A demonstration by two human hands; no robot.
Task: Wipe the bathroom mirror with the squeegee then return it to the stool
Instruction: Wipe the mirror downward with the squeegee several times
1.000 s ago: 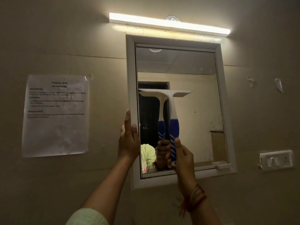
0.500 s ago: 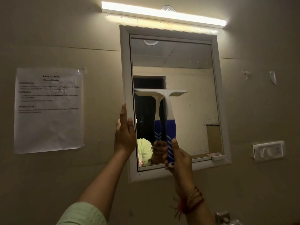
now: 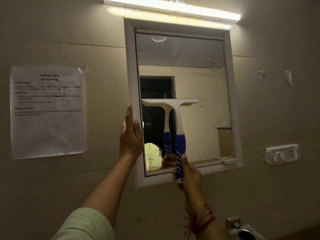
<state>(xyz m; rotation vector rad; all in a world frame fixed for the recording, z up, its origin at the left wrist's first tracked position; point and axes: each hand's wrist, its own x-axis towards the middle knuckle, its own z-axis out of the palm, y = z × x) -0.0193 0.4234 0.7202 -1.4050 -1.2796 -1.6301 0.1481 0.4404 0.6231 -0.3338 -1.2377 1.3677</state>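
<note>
Fingers point(image 3: 185, 161) of right hand point(image 3: 191, 174) around squeegee point(image 3: 180, 141)

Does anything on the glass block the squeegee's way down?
Nothing visible does. The squeegee, gripped by the right hand, has bare mirror glass below; the left hand rests on the frame, left of its path.

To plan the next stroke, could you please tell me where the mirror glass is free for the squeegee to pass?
Free: upper glass of the white-framed mirror, between top frame and the white-and-blue plastic squeegee; also the strip right of its handle. Crowded: lower left, where the left hand touches the frame and the right hand grips the handle.
</note>
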